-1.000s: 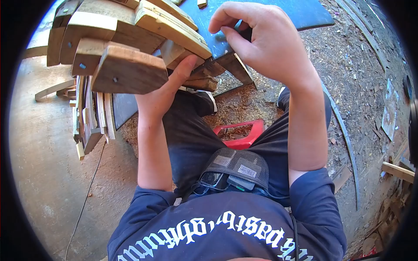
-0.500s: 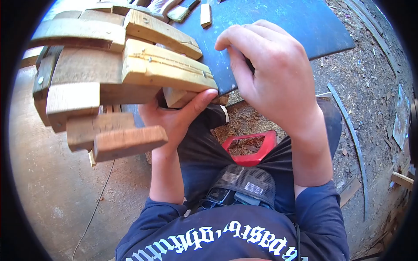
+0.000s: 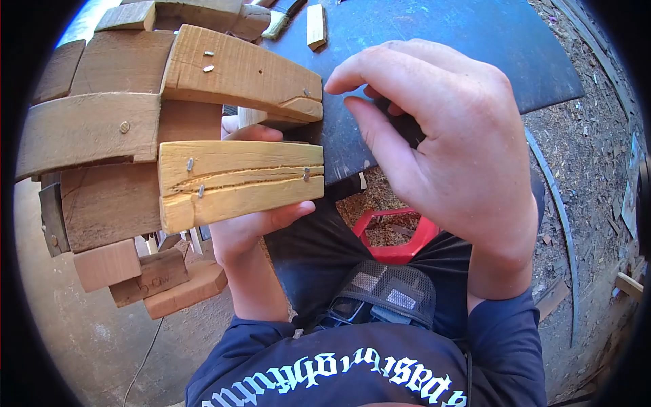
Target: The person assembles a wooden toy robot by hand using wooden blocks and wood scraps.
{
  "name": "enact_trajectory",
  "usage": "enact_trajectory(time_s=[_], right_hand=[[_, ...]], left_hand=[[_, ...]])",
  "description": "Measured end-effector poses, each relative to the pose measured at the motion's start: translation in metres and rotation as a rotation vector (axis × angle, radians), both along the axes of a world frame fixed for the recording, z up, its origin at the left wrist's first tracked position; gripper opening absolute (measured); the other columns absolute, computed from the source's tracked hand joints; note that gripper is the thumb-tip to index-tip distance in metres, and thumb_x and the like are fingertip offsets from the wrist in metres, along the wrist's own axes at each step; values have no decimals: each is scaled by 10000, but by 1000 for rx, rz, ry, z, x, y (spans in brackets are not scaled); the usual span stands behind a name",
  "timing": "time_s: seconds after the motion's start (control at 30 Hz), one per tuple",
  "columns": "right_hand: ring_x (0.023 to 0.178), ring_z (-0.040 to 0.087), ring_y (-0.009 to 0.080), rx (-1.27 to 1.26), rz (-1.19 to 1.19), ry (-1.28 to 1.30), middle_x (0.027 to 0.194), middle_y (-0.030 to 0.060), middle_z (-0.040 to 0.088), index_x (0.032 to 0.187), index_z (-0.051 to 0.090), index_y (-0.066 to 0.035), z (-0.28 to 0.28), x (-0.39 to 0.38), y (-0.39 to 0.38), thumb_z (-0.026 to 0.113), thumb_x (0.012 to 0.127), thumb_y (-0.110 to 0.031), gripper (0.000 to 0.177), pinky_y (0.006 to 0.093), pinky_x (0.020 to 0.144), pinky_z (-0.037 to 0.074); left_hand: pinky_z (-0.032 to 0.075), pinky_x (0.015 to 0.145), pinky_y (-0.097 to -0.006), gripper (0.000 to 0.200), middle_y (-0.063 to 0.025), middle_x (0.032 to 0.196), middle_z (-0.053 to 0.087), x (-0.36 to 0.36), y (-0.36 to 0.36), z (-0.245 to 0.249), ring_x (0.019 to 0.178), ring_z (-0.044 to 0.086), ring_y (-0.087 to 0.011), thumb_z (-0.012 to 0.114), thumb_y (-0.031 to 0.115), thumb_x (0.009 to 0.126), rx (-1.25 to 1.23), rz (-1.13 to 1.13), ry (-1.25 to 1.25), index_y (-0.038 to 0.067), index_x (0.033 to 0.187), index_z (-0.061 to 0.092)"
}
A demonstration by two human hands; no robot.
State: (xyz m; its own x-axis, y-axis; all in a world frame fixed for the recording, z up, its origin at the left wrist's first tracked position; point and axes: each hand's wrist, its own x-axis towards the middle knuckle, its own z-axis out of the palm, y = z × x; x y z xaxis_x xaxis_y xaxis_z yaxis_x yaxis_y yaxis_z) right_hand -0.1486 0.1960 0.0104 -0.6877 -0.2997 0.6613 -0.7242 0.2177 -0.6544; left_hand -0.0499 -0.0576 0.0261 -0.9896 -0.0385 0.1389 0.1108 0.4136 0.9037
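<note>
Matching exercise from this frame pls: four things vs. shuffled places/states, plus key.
Things:
1. Left hand
2. Right hand
3. Small pale rectangular wooden block
4. Red angular open frame

Places/states:
A. Lying on the blue flat panel
B. Gripping the yellowish cracked wooden plank
C. Between the black-trousered legs
D. Raised, gap between thumb and index finger

Pairs: 1-B, 2-D, 3-A, 4-C

The bare left hand grips a layered assembly of nailed brown and yellowish wooden blocks; the bare right hand, thumb and forefinger apart, hangs over a flat blue surface beside it
</note>
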Motion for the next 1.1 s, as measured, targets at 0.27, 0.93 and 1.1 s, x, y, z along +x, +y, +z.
enact_trajectory(time_s=[0.27,0.93,1.1], right_hand=[[941,688,322,193,-130,44,988,86,745,1102,735,-83,0,3,-11,821,801,-91,314,413,824,557],[1043,704,371,67,-206,61,1094,164,727,1335,673,-31,-2,39,-21,911,789,-236,630,448,914,558],[953,724,190,373,-215,-119,1116,135,776,1312,710,-27,20,2,-12,969,738,-279,678,340,857,558]], left_hand=[[539,1060,-436,1048,-125,1364,625,2,-14,-10,1220,646,-250,1050,155,535,240,55,41,-8,1439,544],[623,896,-381,602,-151,1129,748,-12,52,-11,1055,752,-259,854,59,836,175,-40,185,4,1337,524],[595,944,-428,547,-187,1243,658,1,49,-23,1106,699,-364,803,54,850,-87,-131,467,-2,1319,527]])
